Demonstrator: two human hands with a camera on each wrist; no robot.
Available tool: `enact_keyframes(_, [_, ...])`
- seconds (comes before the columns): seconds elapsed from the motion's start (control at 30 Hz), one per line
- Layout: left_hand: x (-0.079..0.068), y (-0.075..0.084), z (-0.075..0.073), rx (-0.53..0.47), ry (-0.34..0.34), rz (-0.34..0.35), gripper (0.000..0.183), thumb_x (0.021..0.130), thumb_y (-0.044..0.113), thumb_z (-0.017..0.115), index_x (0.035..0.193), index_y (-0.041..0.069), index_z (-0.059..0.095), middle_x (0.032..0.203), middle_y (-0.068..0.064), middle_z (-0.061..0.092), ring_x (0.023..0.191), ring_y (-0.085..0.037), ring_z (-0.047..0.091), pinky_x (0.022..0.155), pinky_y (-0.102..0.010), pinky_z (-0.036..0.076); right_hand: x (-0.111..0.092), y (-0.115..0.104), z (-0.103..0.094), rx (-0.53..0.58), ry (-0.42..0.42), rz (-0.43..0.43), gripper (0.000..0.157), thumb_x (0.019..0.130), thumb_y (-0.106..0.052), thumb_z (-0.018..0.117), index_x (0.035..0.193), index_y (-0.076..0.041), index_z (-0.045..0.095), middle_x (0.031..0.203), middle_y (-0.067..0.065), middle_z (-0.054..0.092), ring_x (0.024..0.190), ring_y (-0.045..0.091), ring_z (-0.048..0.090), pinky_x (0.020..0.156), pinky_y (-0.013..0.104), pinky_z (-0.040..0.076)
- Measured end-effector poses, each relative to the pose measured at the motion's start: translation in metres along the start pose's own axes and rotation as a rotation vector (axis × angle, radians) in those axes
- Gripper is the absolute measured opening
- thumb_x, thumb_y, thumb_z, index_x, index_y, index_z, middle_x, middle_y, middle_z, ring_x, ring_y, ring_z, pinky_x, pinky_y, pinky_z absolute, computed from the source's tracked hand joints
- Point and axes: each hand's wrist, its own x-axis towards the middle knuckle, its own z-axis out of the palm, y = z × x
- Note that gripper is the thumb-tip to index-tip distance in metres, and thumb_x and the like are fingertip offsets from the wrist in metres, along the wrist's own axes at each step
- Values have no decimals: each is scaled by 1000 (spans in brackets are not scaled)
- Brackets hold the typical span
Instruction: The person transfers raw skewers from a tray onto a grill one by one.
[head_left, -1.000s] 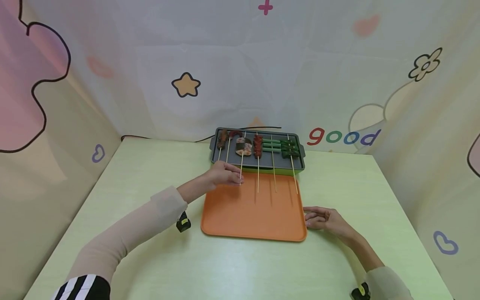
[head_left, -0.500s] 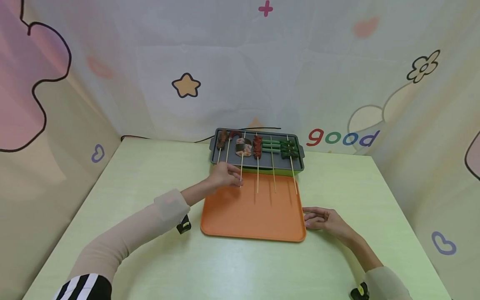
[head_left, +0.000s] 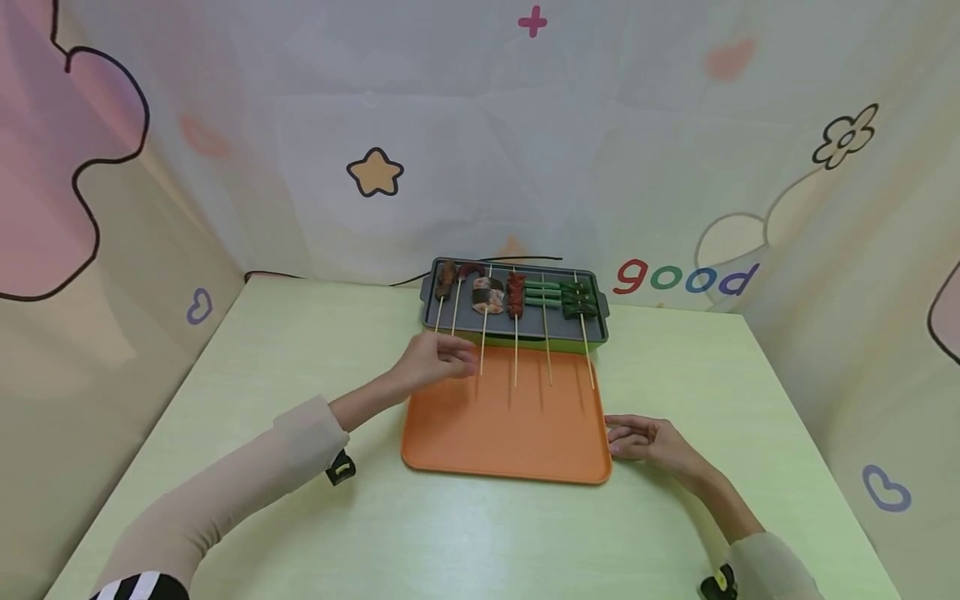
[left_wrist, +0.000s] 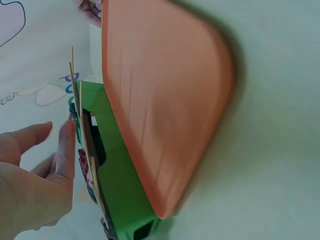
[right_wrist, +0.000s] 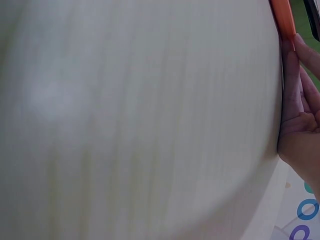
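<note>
Bare and loosely spread, my left hand [head_left: 431, 360] hovers over the tray's back left corner, beside the stick of a rolled-food skewer [head_left: 488, 296]. In the left wrist view a gap shows between thumb and fingers, with nothing held. That skewer lies on a toy grill [left_wrist: 117, 170] with a dark top and green sides, its stick overhanging the front. Before the grill sits an orange tray [head_left: 510, 442]. My right hand [head_left: 654, 442] rests at the tray's right edge, fingertips against the rim; the right wrist view shows the fingers [right_wrist: 292, 80] low at the table.
Also on the grill lie a brown skewer [head_left: 446, 282], a curled reddish skewer [head_left: 468, 271], a red chunk skewer [head_left: 516, 296], a green bean skewer [head_left: 543, 292] and a dark green skewer [head_left: 579, 302]. A printed curtain [head_left: 450, 125] stands behind the table [head_left: 300, 333].
My left hand has let go of the rolled-food skewer's stick and drawn back to the left. The skewer stays on the grill. The right hand stays at the tray's edge.
</note>
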Motion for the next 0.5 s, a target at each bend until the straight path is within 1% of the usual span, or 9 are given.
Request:
enact_keyframes(0.07, [-8, -6, -5, -57, -25, 3, 39, 93, 4, 69, 130, -7, 65, 110, -19, 77, 93, -18, 78, 94, -45, 59, 1, 0, 1, -2, 3, 1, 64, 97, -15, 70, 149, 11, 42, 112, -5, 72, 98, 1, 70, 84, 18, 55])
enact_keyframes(0.17, [-21, -19, -11, -83, -51, 33, 41, 93, 6, 71, 131, -8, 64, 113, -20, 76, 93, -14, 76, 94, -49, 58, 1, 1, 1, -11, 9, 8, 65, 97, -15, 70, 149, 11, 42, 113, -5, 72, 99, 2, 70, 85, 18, 55])
enact_keyframes(0.2, [-25, -23, -12, -75, -54, 46, 41, 93, 7, 72, 131, -8, 64, 114, -19, 76, 93, -12, 74, 93, -47, 59, 1, 0, 2, -9, 15, 16, 65, 97, -15, 71, 149, 10, 42, 112, -5, 72, 99, 2, 70, 85, 18, 56])
enact_keyframes(0.27, [-32, -32, -15, -42, -53, 75, 41, 94, 11, 73, 130, -6, 66, 114, -17, 76, 95, -11, 72, 91, -39, 60, 1, 1, 2, -9, 24, 31, 66, 96, -16, 72, 149, 10, 43, 111, -6, 72, 99, 2, 70, 85, 18, 56])
enact_keyframes(0.33, [-38, -41, -19, -14, -42, 93, 41, 93, 14, 75, 130, -3, 67, 114, -15, 76, 97, -10, 70, 87, -29, 59, 1, 0, 2, -15, 24, 32, 66, 96, -17, 72, 149, 10, 43, 111, -6, 72, 99, 2, 70, 85, 18, 56])
enact_keyframes(0.4, [-42, -50, -23, -3, -38, 97, 41, 94, 16, 75, 130, -2, 68, 114, -14, 76, 98, -9, 70, 85, -22, 56, 2, 1, 1, -15, 26, 35, 66, 96, -17, 72, 149, 9, 43, 111, -6, 72, 99, 2, 70, 85, 18, 56])
enact_keyframes(0.5, [-48, -61, -31, -18, -43, 95, 43, 94, 14, 75, 132, -2, 66, 117, -18, 75, 99, -8, 70, 84, -19, 56, 3, 1, 1, -24, 18, 27, 66, 96, -17, 72, 149, 9, 42, 113, -4, 72, 99, 2, 70, 86, 19, 56])
